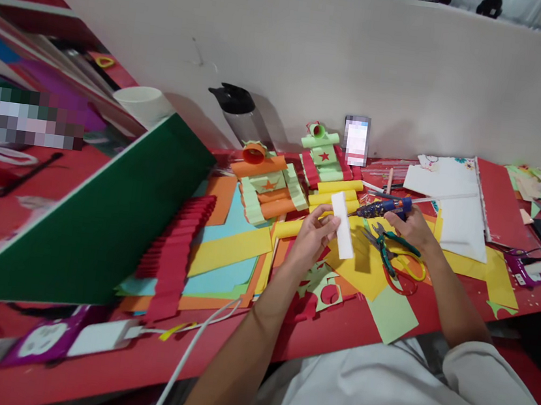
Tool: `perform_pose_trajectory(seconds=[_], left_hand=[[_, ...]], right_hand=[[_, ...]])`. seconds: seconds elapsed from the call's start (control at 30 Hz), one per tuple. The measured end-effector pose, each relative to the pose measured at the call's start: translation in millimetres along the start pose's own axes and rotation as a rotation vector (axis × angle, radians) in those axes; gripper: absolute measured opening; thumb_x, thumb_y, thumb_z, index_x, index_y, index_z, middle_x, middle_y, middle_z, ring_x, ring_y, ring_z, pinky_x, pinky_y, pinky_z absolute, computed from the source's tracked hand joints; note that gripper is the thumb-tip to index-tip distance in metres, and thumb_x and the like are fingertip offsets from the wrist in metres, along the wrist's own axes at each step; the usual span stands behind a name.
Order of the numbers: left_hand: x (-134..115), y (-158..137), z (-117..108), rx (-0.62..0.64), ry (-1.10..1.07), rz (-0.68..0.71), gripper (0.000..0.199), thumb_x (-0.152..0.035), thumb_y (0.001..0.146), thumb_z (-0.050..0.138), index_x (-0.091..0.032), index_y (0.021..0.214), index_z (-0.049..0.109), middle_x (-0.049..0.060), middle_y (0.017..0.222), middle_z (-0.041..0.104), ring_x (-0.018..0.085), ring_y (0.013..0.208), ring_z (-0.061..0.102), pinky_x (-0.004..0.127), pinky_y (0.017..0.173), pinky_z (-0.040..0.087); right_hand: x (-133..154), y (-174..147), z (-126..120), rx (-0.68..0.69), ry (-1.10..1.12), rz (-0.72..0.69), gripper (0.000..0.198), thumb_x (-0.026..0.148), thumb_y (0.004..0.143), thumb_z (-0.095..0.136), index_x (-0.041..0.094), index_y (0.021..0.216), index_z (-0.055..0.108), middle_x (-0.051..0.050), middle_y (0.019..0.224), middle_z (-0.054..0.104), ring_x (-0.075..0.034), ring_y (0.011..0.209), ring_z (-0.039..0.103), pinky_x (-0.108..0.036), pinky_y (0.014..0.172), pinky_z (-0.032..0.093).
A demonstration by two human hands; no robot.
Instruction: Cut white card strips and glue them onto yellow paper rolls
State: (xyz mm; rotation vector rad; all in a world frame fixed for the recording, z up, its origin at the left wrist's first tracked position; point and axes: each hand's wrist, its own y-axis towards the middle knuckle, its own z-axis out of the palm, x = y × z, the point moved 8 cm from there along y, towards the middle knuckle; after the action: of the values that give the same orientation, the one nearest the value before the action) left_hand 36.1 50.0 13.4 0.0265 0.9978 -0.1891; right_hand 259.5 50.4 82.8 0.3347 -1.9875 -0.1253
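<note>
Worktable edge: The red table [297, 340] runs along a pale wall [294, 48], its near edge just in front of the person's white shirt [374, 399]; a strip of red surface shows along that edge, left of a pale green sheet [392, 313].
Left boundary: A green board [102, 208] slants upright beside the stacked paper.
Room around the hands: Tight; yellow rolls [335, 197] lie just beyond, green-handled pliers [385, 249] and scissors with yellow and red loops [413, 269] just beside the right hand.
Paper and texture: A pleated red strip [169, 265] overlaps flat blue sheets [211, 284]; a smooth yellow sheet [358, 266] spreads below the hands.
Rolled shapes: Near the wall stand an orange-and-green paper figure [267, 189] and a green-and-red one [324, 156], each bearing a star.
White strip: A narrow, straight-sided white strip [343, 231] is held tilted above the yellow sheet.
Left hand: The left hand [316, 236] is pinched, thumb and fingers gripping the strip by its side.
Right hand: The right hand [410, 227] is curled around a dark blue glue gun [375, 209], nozzle toward the strip; whether they touch cannot be told.
</note>
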Motion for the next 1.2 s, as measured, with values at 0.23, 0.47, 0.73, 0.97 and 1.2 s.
perform_pose_trajectory(seconds=[0.23, 0.47, 0.73, 0.97, 1.2], left_hand=[[-0.2, -1.1, 1.6, 0.004, 0.021, -0.002, 0.048, -0.035, 0.061, 0.100, -0.021, 0.094, 0.067, -0.008, 0.064, 0.054, 0.006, 0.054, 0.050, 0.016, 0.055, 0.047], [1.7, 1.2, -2.4, -0.018, -0.009, -0.012, 0.053, -0.034, 0.059, 0.100, -0.022, 0.095, 0.064, -0.006, 0.071, 0.063, 0.008, 0.062, 0.062, 0.017, 0.059, 0.051], [1.0, 0.1, -1.5, -0.015, -0.017, -0.019, 0.052, -0.033, 0.059, 0.101, -0.022, 0.094, 0.064, -0.007, 0.069, 0.063, 0.007, 0.060, 0.061, 0.016, 0.057, 0.050], [-0.2, -1.3, 1.2, 0.010, 0.019, -0.019, 0.050, -0.034, 0.061, 0.099, -0.021, 0.096, 0.066, -0.007, 0.066, 0.060, 0.007, 0.055, 0.056, 0.017, 0.051, 0.045], [0.6, 1.0, -3.0, -0.017, -0.004, 0.001, 0.050, -0.034, 0.060, 0.100, -0.021, 0.095, 0.067, -0.007, 0.068, 0.061, 0.005, 0.053, 0.051, 0.016, 0.051, 0.043]], right_hand=[[-2.5, 1.8, 1.3, -0.007, -0.021, 0.035, 0.040, 0.060, 0.089, 0.067, 0.021, 0.077, 0.062, 0.000, 0.059, 0.049, -0.017, 0.062, 0.047, -0.029, 0.057, 0.039], [3.8, -2.5, 3.3, 0.105, 0.028, 0.020, 0.035, 0.052, 0.085, 0.071, 0.020, 0.075, 0.061, 0.001, 0.067, 0.052, -0.015, 0.066, 0.045, -0.029, 0.063, 0.041], [4.6, -3.9, 0.5, 0.043, 0.071, 0.069, 0.037, 0.056, 0.086, 0.070, 0.019, 0.085, 0.067, 0.000, 0.069, 0.056, -0.015, 0.064, 0.047, -0.028, 0.058, 0.040], [4.9, -2.0, -0.8, -0.011, 0.007, 0.037, 0.035, 0.055, 0.087, 0.069, 0.020, 0.081, 0.065, 0.001, 0.064, 0.050, -0.017, 0.065, 0.047, -0.029, 0.058, 0.040], [4.1, -2.4, 0.7, 0.071, 0.009, 0.014, 0.039, 0.056, 0.086, 0.069, 0.022, 0.071, 0.057, 0.001, 0.065, 0.050, -0.015, 0.065, 0.044, -0.029, 0.062, 0.040]])
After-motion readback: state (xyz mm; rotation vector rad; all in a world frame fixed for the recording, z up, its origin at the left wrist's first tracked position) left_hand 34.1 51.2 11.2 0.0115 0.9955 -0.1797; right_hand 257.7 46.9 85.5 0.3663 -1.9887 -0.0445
